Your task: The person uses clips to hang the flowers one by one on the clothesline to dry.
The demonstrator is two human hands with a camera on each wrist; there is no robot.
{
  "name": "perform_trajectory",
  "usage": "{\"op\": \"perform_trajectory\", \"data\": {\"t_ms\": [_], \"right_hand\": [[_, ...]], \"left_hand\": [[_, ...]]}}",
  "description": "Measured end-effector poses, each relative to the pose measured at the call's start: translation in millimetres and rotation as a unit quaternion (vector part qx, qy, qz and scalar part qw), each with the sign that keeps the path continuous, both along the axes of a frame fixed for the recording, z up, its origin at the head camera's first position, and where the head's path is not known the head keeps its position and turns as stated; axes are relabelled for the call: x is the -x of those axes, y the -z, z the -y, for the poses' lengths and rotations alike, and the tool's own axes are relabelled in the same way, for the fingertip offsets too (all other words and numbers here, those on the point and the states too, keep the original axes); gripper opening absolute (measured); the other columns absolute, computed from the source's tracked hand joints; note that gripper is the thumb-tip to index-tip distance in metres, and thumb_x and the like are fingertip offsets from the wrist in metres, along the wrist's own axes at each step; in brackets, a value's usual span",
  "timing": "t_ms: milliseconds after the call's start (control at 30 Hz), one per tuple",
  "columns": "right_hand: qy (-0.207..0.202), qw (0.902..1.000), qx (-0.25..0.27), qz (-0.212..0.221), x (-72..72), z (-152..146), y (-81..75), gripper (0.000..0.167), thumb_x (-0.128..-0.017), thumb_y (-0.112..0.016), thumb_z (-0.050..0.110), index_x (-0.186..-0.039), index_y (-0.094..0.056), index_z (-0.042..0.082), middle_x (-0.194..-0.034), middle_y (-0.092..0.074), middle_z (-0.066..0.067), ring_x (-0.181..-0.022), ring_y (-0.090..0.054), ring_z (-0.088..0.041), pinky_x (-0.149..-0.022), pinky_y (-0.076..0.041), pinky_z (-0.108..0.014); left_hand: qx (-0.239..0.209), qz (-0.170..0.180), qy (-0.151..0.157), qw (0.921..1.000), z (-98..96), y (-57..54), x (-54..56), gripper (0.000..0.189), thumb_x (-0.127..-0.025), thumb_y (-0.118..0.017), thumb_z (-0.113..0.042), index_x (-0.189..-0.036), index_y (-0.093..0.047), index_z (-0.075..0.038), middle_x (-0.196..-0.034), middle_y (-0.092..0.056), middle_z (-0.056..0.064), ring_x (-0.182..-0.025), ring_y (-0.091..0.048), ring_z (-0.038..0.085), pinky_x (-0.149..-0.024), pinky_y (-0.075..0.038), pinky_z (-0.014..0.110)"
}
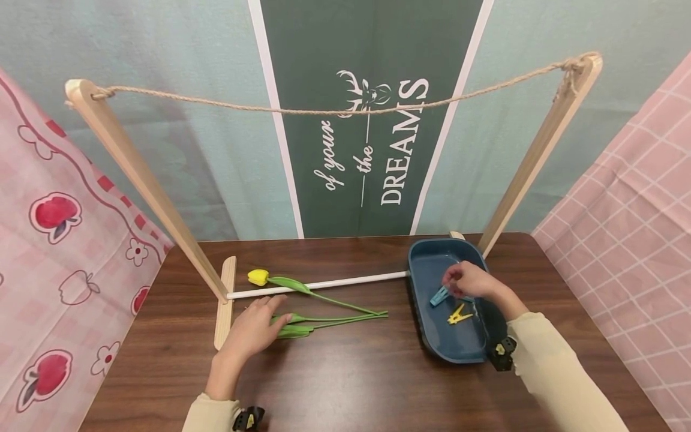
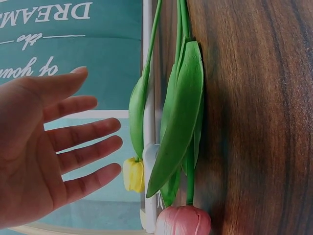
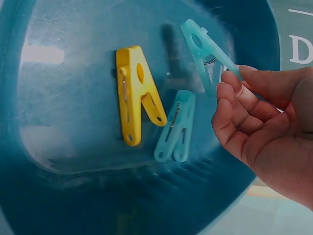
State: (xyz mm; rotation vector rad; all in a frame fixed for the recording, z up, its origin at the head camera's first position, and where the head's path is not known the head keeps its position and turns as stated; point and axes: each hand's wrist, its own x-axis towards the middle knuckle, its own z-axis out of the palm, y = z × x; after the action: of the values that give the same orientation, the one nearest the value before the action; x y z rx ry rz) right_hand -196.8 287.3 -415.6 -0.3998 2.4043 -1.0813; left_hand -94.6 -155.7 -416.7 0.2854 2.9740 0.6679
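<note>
While three plastic clothespins show at the dark blue plastic tray (image 1: 426,336), the right hand (image 1: 471,280) pinches one teal clothespin (image 3: 208,54) above it; another teal clothespin (image 3: 175,128) and a yellow clothespin (image 3: 134,93) lie inside. Two artificial tulips, yellow tulip (image 1: 258,277) and pink tulip (image 2: 183,221), lie lengthwise across the brown wooden table (image 1: 351,384), heads leftward, beside the wooden drying rack (image 1: 140,180). The left hand (image 1: 251,330), fingers spread, covers the pink head.

Left hand (image 1: 254,330) on tulip stems (image 1: 329,321), right hand (image 1: 471,280) pinching teal clothespin (image 1: 439,296) over blue tray (image 1: 426,336)
</note>
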Motion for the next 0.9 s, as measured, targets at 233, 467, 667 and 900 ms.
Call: {"op": "perform_trajectory", "data": {"t_ms": [233,467,667,900], "right_hand": [[-0.008,0.9997,0.004,-0.023,-0.5,-3.0,-13.9,0.015,-0.082,-0.044,-0.012,-0.087,-0.058,-0.01,-0.07,-0.056,-0.01,-0.061,-0.052,-0.021,-0.053,-0.047,-0.034],[-0.027,0.9987,0.004,-0.044,-1.6,0.5,-37.0,0.013,-0.084,-0.046,-0.01,-0.089,-0.058,-0.01,-0.069,-0.056,-0.009,-0.061,-0.053,-0.018,-0.054,-0.048,-0.033],[-0.047,0.9967,-0.003,-0.066,-0.8,4.7,-47.8,0.012,-0.086,-0.047,-0.01,-0.088,-0.058,-0.008,-0.067,-0.054,-0.007,-0.057,-0.05,-0.016,-0.054,-0.047,-0.033],[-0.047,0.9968,-0.001,-0.065,-3.8,19.6,-58.8,0.009,-0.086,-0.051,-0.007,-0.087,-0.06,-0.005,-0.065,-0.053,-0.007,-0.055,-0.048,-0.018,-0.052,-0.044,-0.029]], "left_hand": [[-0.01,-0.018,0.009,0.9997,-1.1,-0.9,0.8,0.045,-0.088,-0.06,-0.027,-0.126,-0.052,-0.005,-0.122,-0.054,0.018,-0.112,-0.049,0.037,-0.088,-0.039,0.051],[-0.011,-0.032,0.015,0.9993,-4.6,-2.1,3.1,0.045,-0.088,-0.061,-0.026,-0.125,-0.052,-0.004,-0.121,-0.055,0.017,-0.112,-0.049,0.037,-0.09,-0.038,0.051],[-0.009,-0.037,0.018,0.9991,-9.0,-2.9,4.8,0.043,-0.088,-0.06,-0.028,-0.124,-0.054,-0.005,-0.12,-0.056,0.014,-0.111,-0.05,0.036,-0.088,-0.039,0.053],[-0.018,-0.04,0.023,0.9987,-13.5,-4.4,5.9,0.043,-0.088,-0.061,-0.029,-0.123,-0.055,-0.005,-0.12,-0.056,0.015,-0.111,-0.05,0.036,-0.089,-0.039,0.051]]}}
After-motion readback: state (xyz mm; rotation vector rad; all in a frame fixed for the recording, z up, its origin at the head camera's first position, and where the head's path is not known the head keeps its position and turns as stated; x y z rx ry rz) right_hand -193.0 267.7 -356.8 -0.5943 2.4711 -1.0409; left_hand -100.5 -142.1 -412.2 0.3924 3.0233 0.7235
